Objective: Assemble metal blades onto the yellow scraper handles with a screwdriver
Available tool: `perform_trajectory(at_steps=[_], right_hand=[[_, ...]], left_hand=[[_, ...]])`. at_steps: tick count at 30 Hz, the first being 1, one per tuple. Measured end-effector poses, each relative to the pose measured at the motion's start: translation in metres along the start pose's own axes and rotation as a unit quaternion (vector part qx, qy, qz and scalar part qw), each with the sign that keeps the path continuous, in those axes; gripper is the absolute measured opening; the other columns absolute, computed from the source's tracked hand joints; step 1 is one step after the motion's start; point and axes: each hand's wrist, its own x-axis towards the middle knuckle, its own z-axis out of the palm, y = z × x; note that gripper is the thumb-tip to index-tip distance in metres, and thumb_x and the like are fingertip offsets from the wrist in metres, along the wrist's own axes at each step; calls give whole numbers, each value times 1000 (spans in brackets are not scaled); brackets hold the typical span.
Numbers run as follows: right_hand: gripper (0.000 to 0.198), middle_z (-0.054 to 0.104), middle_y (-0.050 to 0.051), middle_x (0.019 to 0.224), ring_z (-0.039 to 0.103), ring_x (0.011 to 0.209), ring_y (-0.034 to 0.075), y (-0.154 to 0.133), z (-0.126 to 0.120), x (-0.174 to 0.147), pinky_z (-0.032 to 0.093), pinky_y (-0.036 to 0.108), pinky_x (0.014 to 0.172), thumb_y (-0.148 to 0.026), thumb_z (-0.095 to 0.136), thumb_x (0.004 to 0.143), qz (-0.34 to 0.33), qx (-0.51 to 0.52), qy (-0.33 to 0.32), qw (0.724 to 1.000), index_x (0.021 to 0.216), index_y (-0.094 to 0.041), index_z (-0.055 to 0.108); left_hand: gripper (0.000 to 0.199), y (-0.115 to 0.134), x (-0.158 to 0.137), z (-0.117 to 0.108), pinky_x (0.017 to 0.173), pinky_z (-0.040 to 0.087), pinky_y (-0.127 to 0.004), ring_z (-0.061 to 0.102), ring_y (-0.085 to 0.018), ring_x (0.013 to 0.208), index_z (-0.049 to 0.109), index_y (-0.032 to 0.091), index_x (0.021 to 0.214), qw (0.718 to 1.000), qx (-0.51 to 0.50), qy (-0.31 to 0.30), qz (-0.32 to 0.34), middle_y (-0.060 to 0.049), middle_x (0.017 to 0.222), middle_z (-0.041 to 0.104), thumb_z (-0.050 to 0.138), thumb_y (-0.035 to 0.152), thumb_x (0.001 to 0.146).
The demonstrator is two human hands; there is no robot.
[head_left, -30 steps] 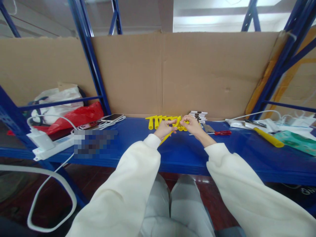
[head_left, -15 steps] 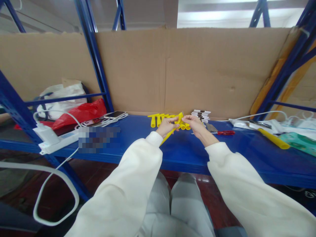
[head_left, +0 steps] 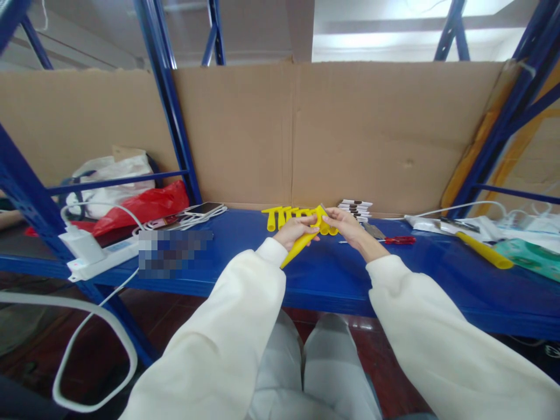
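Note:
In the head view, my left hand [head_left: 297,230] is wrapped round a yellow plastic scraper [head_left: 298,249]; its tapered handle slants down toward the table's front edge. At the scraper's upper end, the fingers of my right hand [head_left: 345,224] are pinched against the head, where a thin dark edge shows. Any small part between those fingertips is hidden. Just behind my hands, several similar yellow T-shaped scrapers [head_left: 272,219] lie in a row on the blue table [head_left: 245,245]. Small white packets [head_left: 354,207] are stacked beyond my right hand.
A red-handled screwdriver [head_left: 399,240] lies right of my hands. Farther right are a yellow tube [head_left: 485,251] and a green packet [head_left: 529,256]. At left are a phone [head_left: 205,208], white cables, a power strip [head_left: 105,256] and a red bag [head_left: 144,204]. Cardboard [head_left: 341,128] stands behind.
The scraper's handle end has swung slightly lower and turned, showing more of its width. Both hands stay together on the scraper; the view has tilted up slightly.

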Motion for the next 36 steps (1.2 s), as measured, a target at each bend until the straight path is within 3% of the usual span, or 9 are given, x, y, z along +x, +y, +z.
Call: perform_trajectory(at_steps=[5, 11, 21, 30, 36], right_hand=[[45, 74, 2, 77, 69, 78, 20, -1, -1, 0, 55, 32, 70, -50, 92, 56, 17, 1, -3, 1000, 82, -24, 67], [44, 77, 3, 88, 71, 82, 18, -1, 0, -2, 55, 29, 71, -49, 92, 56, 19, 13, 2, 1000, 84, -24, 68], [44, 78, 3, 91, 72, 84, 18, 1, 4, -1, 55, 28, 71, -50, 91, 59, 10, 6, 24, 1000, 83, -24, 66], [45, 76, 2, 82, 70, 78, 18, 6, 1, 1, 55, 29, 70, -51, 92, 58, 11, 13, 19, 1000, 82, -23, 66], [54, 78, 5, 95, 72, 86, 20, 16, -4, 4, 58, 34, 79, -58, 92, 54, 14, 1, 0, 1000, 88, -23, 68]], left_hand=[[61, 0, 0, 0, 42, 45, -19, 67, -12, 57, 71, 18, 134, 1000, 14, 4, 0, -15, 117, 75, 71, -4, 77], [58, -3, 1, -1, 42, 43, -17, 67, -12, 60, 73, 20, 129, 1000, 0, -14, 10, -14, 123, 74, 73, -3, 76], [61, 0, -3, 3, 41, 44, -19, 68, -12, 61, 71, 18, 133, 1000, 16, 0, 7, -17, 143, 63, 70, -3, 75], [59, 4, -10, 10, 40, 42, -18, 65, -10, 57, 70, 16, 134, 999, 28, 16, 2, -16, 138, 67, 65, -3, 79], [59, 5, -10, 9, 39, 43, -17, 64, -9, 53, 69, 14, 135, 1000, 26, 11, -1, -16, 131, 71, 65, -5, 79]])
